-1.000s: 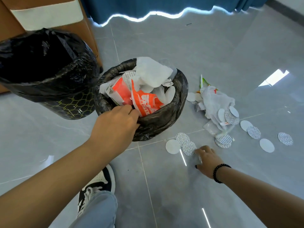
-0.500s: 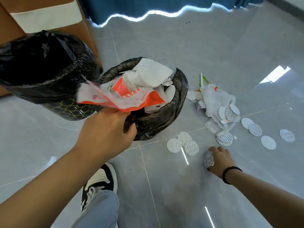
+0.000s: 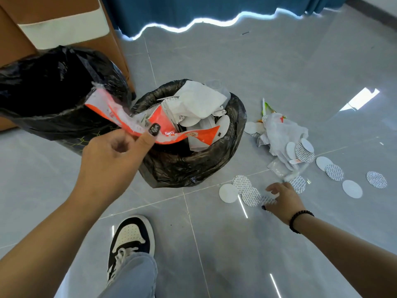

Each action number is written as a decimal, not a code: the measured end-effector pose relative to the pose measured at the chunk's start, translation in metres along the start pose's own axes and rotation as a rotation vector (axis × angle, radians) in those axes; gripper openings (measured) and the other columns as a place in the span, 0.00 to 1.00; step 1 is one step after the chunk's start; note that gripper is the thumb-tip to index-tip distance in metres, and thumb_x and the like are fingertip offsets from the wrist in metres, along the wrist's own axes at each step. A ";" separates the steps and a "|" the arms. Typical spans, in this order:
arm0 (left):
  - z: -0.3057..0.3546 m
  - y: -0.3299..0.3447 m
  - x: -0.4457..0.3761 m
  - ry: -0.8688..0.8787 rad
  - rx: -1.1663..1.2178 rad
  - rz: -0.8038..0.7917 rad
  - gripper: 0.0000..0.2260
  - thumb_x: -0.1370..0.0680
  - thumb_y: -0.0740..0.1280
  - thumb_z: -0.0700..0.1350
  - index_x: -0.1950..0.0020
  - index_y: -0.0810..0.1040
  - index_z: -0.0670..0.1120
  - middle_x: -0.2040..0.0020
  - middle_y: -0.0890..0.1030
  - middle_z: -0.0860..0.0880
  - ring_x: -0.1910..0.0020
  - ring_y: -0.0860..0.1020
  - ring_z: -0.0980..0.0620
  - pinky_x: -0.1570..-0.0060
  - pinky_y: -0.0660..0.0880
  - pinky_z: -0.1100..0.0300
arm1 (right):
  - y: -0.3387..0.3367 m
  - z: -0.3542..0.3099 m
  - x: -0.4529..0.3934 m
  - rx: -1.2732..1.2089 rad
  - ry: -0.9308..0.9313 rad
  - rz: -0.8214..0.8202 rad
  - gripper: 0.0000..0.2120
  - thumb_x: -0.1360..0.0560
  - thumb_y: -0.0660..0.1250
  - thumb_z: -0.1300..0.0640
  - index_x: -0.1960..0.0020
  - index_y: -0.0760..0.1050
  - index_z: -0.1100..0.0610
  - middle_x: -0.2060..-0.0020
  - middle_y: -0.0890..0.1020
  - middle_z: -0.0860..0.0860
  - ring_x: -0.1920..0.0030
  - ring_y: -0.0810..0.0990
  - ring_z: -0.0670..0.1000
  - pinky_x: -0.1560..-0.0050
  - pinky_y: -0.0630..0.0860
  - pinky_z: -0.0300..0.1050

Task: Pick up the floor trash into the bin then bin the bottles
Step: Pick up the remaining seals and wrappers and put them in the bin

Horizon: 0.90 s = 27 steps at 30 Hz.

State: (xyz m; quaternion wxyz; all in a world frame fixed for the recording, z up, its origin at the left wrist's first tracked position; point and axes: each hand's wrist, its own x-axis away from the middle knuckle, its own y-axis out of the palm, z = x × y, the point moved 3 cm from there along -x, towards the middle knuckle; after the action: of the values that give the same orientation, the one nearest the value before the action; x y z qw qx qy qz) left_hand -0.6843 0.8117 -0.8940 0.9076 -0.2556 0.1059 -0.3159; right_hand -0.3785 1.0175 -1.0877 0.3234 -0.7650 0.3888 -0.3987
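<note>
My left hand (image 3: 111, 155) pinches an orange and white plastic wrapper (image 3: 120, 112) between thumb and fingers, lifted above the rim of the small bin (image 3: 193, 164), which has a black liner and is stuffed with white paper and wrappers. My right hand (image 3: 281, 197) reaches down to the floor and its fingers curl over a printed round foil seal (image 3: 266, 200). Several more round seals (image 3: 240, 186) lie on the tiles beside it. A crumpled heap of white plastic and seals (image 3: 283, 136) sits to the right of the bin.
A taller mesh bin (image 3: 53, 89) with a black bag stands at the left, against a brown cabinet (image 3: 64, 18). More seals (image 3: 352, 188) are scattered at the right. My sneaker (image 3: 131, 239) is planted on the grey tiles below the bin. A blue curtain (image 3: 214, 7) hangs behind.
My left hand pulled the orange wrapper up out of the small bin and raised it toward the left. My right hand slid right, then back left, dragging a seal along the floor.
</note>
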 end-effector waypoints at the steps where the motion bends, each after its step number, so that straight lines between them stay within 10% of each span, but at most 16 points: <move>1: -0.003 0.002 -0.003 -0.050 0.082 0.021 0.38 0.38 0.68 0.74 0.60 0.76 0.36 0.60 0.82 0.36 0.58 0.82 0.39 0.53 0.80 0.42 | -0.003 -0.007 -0.001 -0.044 -0.012 0.025 0.21 0.36 0.78 0.63 0.45 0.75 0.56 0.47 0.71 0.53 0.56 0.75 0.51 0.53 0.72 0.40; 7: -0.005 0.012 -0.020 -0.127 0.176 0.184 0.07 0.28 0.73 0.43 0.55 0.75 0.47 0.58 0.83 0.46 0.64 0.84 0.54 0.56 0.82 0.48 | -0.038 -0.070 -0.002 -0.294 -0.139 0.200 0.11 0.33 0.77 0.58 0.57 0.76 0.51 0.50 0.74 0.51 0.56 0.78 0.50 0.58 0.74 0.39; 11: 0.004 0.004 -0.010 0.253 -0.082 0.234 0.10 0.26 0.70 0.37 0.51 0.74 0.49 0.57 0.80 0.60 0.61 0.80 0.60 0.56 0.76 0.69 | -0.076 -0.117 0.014 -0.585 -0.244 0.251 0.09 0.31 0.74 0.61 0.59 0.74 0.51 0.53 0.81 0.56 0.56 0.82 0.51 0.55 0.81 0.46; 14: 0.003 0.010 0.001 0.595 -0.248 0.143 0.11 0.28 0.68 0.30 0.50 0.81 0.42 0.48 0.81 0.52 0.53 0.81 0.54 0.52 0.75 0.69 | -0.100 -0.149 0.035 -0.757 -0.393 0.188 0.08 0.30 0.73 0.66 0.58 0.77 0.54 0.63 0.84 0.48 0.62 0.83 0.47 0.57 0.82 0.44; 20: -0.004 0.028 0.017 0.732 -0.308 -0.122 0.14 0.27 0.64 0.44 0.46 0.83 0.41 0.37 0.77 0.43 0.46 0.78 0.55 0.49 0.78 0.60 | -0.112 -0.192 0.058 -0.891 -0.538 0.042 0.07 0.29 0.70 0.69 0.58 0.78 0.58 0.66 0.84 0.47 0.65 0.82 0.45 0.63 0.79 0.37; 27: 0.010 0.027 0.022 0.755 -0.114 -0.075 0.04 0.30 0.75 0.42 0.59 0.83 0.42 0.48 0.83 0.47 0.48 0.80 0.58 0.48 0.77 0.64 | -0.101 -0.226 0.061 -0.647 -0.603 -0.322 0.08 0.31 0.72 0.67 0.56 0.81 0.56 0.49 0.82 0.47 0.54 0.82 0.44 0.51 0.79 0.38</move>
State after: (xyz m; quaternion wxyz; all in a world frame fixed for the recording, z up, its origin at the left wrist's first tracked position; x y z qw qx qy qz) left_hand -0.6490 0.8200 -0.9006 0.7769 -0.1752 0.4405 -0.4144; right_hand -0.5163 0.9728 -0.8774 0.1011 -0.9588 0.2581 -0.0621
